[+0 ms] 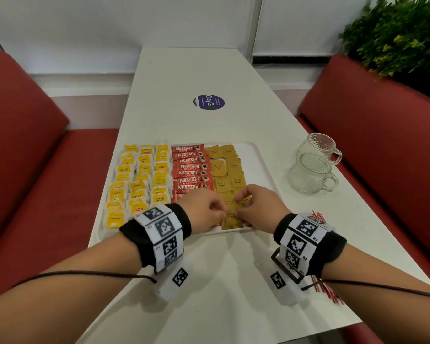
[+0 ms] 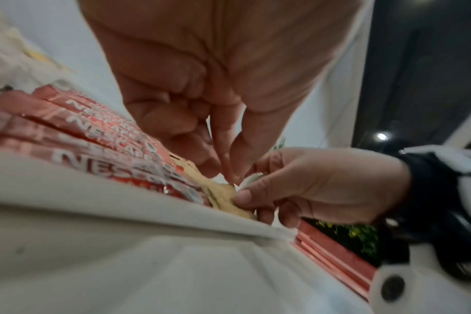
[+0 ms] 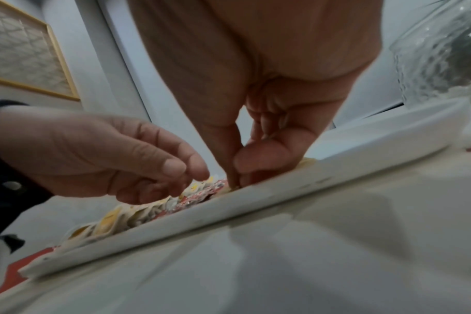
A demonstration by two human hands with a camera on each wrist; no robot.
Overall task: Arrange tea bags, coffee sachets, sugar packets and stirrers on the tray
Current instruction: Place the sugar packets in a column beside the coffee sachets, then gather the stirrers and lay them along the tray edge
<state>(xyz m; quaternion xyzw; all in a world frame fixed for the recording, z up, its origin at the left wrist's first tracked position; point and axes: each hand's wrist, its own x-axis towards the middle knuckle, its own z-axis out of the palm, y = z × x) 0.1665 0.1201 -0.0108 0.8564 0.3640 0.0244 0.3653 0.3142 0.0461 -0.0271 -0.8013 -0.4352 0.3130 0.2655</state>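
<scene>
A white tray (image 1: 261,155) holds columns of yellow tea bags (image 1: 139,180), red coffee sachets (image 1: 190,173) and brown sugar packets (image 1: 227,170). Both hands meet at the tray's near edge over one brown sugar packet (image 1: 231,220). My left hand (image 1: 222,211) pinches its left edge with thumb and forefinger (image 2: 229,178). My right hand (image 1: 237,212) pinches its right side and presses it down just inside the rim (image 3: 237,180). Red-and-white stirrers (image 1: 327,291) lie on the table under my right wrist, partly hidden.
Two stacked glass mugs (image 1: 313,165) stand right of the tray. A round purple sticker (image 1: 209,102) marks the table's far half. Red bench seats (image 1: 23,150) flank the table, and a green plant (image 1: 402,40) sits at the back right.
</scene>
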